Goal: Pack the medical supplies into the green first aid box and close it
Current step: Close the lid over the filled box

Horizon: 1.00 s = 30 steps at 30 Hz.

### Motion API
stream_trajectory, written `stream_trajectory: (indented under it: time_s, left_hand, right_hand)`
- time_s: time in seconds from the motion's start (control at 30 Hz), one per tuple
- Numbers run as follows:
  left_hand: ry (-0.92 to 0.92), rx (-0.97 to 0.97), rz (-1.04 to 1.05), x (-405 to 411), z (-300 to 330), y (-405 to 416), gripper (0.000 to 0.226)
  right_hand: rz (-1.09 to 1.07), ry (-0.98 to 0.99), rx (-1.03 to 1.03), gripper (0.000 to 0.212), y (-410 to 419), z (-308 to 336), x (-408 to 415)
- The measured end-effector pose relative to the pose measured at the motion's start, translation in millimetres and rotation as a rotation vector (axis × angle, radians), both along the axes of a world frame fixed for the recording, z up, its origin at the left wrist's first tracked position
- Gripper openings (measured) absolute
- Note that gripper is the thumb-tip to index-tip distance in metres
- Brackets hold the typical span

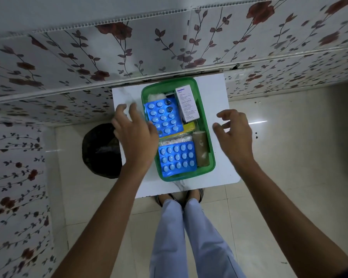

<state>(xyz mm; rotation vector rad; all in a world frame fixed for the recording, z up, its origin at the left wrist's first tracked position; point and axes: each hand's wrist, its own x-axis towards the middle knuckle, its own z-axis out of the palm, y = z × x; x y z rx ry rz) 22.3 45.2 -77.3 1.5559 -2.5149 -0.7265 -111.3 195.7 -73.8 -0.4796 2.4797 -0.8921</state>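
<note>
The green first aid box [207, 137] stands open on a small white table [215, 93], with no lid in sight. Inside lie two blue blister packs of tablets [163, 115] [177, 158], a white medicine carton [186, 103], a brown bandage roll [201, 149], a yellow packet [189, 127] and white gauze [156, 96]. My left hand [136, 135] hovers over the box's left rim, fingers spread, holding nothing. To the right of the box my right hand [234, 135] is above the table, fingers apart and empty.
A dark round bin [100, 151] sits on the tiled floor left of the table. Floral-patterned wall panels [129, 47] rise behind and to the left. My legs and feet [181, 199] stand at the table's near edge.
</note>
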Motion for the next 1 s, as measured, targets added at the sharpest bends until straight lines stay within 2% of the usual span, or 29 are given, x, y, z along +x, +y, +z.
stream_trajectory:
  time_s: [0.07,0.13,0.17,0.3,0.5,0.63,0.77,0.9,1.0]
  left_hand:
    - [0.026,0.171,0.049,5.1,-3.2,-8.4,0.039]
    - [0.106,0.293,0.026,7.8,-3.3,-13.5,0.039]
    - [0.112,0.324,0.000,8.7,-3.0,-15.6,0.040]
    - [0.137,0.464,0.023,12.0,-1.0,-21.6,0.037]
    - [0.203,0.522,0.131,31.9,17.5,-33.0,0.017]
    - [0.225,0.504,0.142,42.7,25.9,-46.7,0.018]
    - [0.211,0.537,0.134,40.4,24.2,-46.4,0.013]
    - [0.183,0.600,0.139,27.2,12.4,-31.6,0.014]
    - [0.171,0.637,0.129,19.9,7.5,-22.8,0.017]
  right_hand:
    - [-0.019,-0.154,0.157,0.027,-2.6,-11.7,-14.6]
    - [0.053,-0.323,0.301,0.030,-9.6,-25.1,-22.3]
    - [0.115,-0.331,0.352,0.029,-13.8,-30.9,-23.6]
    - [0.276,-0.163,0.431,0.026,-26.7,-42.2,-17.4]
    - [0.326,-0.095,0.440,0.024,-32.4,-49.1,-11.3]
    - [0.171,-0.021,0.366,0.027,-26.0,-24.9,-23.6]
    - [0.042,0.079,0.209,0.030,-20.0,26.6,-22.5]
    - [0.152,0.009,0.151,0.028,-30.7,61.6,20.6]
    - [0.243,0.029,0.186,0.041,-38.0,53.7,54.4]
